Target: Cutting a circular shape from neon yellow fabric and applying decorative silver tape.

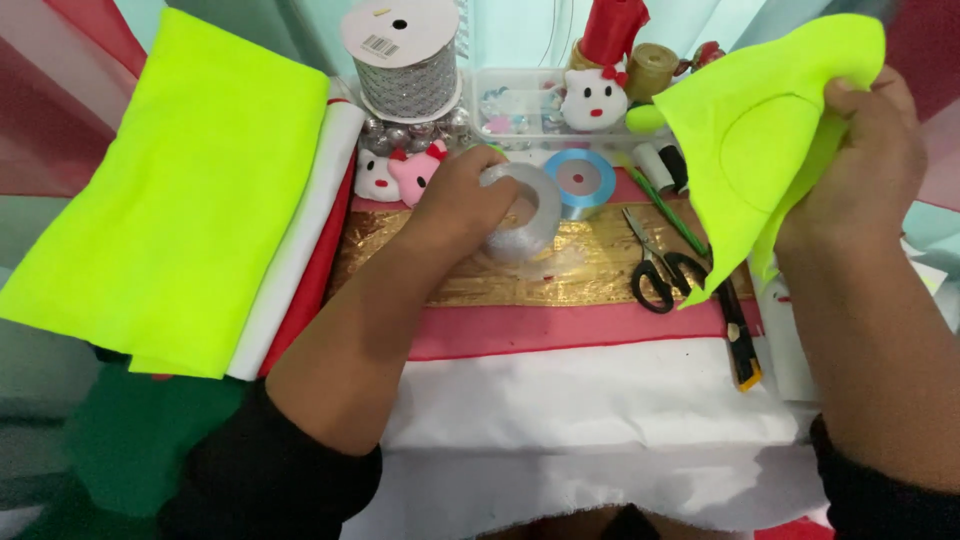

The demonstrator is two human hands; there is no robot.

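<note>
Head view looks down on a craft table [600,400] spread with white cloth, a pink strip and a band of gold foil [590,262] across the middle. Largest of all is the folded stack of neon yellow felt [190,190] at the left, lying over white and red sheets, flat and apparently uncut.

At the upper right, the right hand [862,165] is closed on a smaller yellow felt piece [760,140], thumb on the near face and fingers behind, holding it up above the table. A round outline shows on that piece, and its edges look uncut along the line, so the marking seems done and the cutting not.

Left hand [462,200] reaches to the centre and curls over a silver tape roll [525,215] standing on the gold foil, fingers wrapped around its left side. No tape looks drawn out from it.

Behind stand a big spool of silver ribbon [405,55] and a clear box [520,105] of small bits, with white and pink toy cat heads [400,172] near them. A blue tape roll [578,180] lies just beside the silver one. Black scissors [655,270] lie shut on the foil, untouched, with a utility knife [738,340] lying to their right under the raised felt.
</note>
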